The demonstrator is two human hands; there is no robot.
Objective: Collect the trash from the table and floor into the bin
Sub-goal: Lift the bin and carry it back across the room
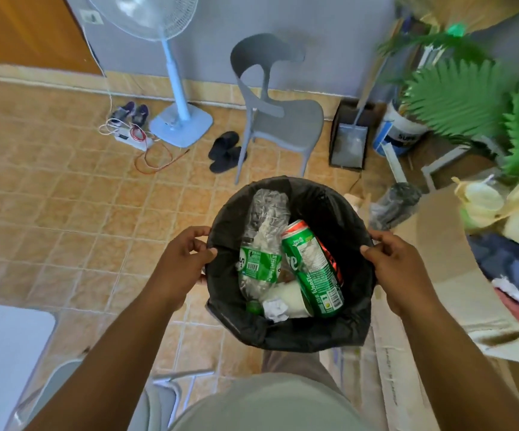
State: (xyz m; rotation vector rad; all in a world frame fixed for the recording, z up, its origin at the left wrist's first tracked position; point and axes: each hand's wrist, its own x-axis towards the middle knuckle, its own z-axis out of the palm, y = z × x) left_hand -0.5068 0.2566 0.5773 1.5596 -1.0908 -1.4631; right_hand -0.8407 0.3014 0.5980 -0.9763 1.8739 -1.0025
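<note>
Bin [289, 334], black-lined, held in front of you over the floor, your left hand [178, 262] and right hand [399, 269] each pinching its rim; holds bottle [259, 244], cans [311, 269], cup [289, 298]; risk: liner slipping, contents spilling.

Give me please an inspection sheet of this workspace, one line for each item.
Surface: tiled floor; corner of a white table at lower left.
Job's things: bin with black liner, holding a crushed plastic bottle, green can, paper cup, crumpled paper.
Clutter: slippers, shoes, dustpan, cardboard.
Grippers: left hand and right hand each pinch the bin's rim.
Cables: red and white cables tangled at a power strip on the floor.
Surroundings: standing fan, grey chair, green plant, grey wall.
</note>
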